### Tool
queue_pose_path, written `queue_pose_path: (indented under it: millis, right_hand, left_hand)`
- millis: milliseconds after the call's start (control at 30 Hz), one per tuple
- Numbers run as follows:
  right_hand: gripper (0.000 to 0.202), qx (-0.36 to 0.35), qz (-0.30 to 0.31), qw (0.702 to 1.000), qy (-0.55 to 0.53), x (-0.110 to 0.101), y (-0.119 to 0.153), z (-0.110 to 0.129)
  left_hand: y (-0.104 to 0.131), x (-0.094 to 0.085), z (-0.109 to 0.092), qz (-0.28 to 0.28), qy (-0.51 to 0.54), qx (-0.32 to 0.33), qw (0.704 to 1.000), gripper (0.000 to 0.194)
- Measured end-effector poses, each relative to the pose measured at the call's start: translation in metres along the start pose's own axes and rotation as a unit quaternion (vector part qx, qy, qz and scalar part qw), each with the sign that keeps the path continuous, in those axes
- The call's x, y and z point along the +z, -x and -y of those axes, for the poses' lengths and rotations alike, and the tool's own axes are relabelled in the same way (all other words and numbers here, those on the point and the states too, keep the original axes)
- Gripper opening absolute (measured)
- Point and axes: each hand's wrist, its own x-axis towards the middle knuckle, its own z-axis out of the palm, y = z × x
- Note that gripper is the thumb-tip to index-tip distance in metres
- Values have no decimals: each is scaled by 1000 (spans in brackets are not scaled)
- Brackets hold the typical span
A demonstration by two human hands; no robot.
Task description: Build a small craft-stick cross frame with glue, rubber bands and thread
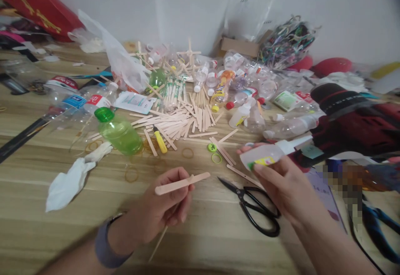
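In my closed left hand (173, 202) is a wooden craft stick (184, 183), with the tip of a thin bamboo skewer (158, 241) at its middle. The skewer runs down through my fingers towards the table's near side. My right hand (281, 183) grips a white glue bottle (261, 155) with a yellow and green label, its long nozzle pointing right. Black-handled scissors (250, 202) lie on the table between my hands, just left of my right wrist. Beyond them are a green bottle cap (212, 147) and a green ring (216, 158).
Loose craft sticks (175, 123) lie heaped mid-table near a yellow screwdriver (160, 141). A cut green bottle (118, 131) and crumpled tissue (70, 183) lie left. A red and black power drill (353, 121) looms at right, before several plastic bottles (293, 125).
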Motion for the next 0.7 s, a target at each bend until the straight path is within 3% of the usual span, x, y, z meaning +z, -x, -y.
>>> queue_pose_path:
  millis: [67, 100, 133, 367, 567, 700]
  right_hand:
    - [29, -28, 9, 996, 86, 4, -26, 9]
    - [27, -68, 8, 975, 213, 6, -40, 13]
    - [25, -75, 0, 962, 263, 9, -55, 16]
    - [26, -41, -20, 885, 463, 26, -133, 12]
    - [28, 22, 29, 833, 552, 32, -151, -2]
    - [27, 17, 36, 817, 576, 26, -147, 8]
  left_hand:
    - [1, -2, 2, 7, 22, -1, 1000, 30]
    - [1, -3, 3, 9, 29, 0, 1000, 29]
    - [1, -3, 3, 12, 32, 1, 999, 29]
    - [-1, -2, 1, 28, 31, 1, 999, 32]
    - [-1, -5, 3, 50, 49, -7, 998, 30]
    - [0, -7, 3, 45, 46, -15, 998, 30]
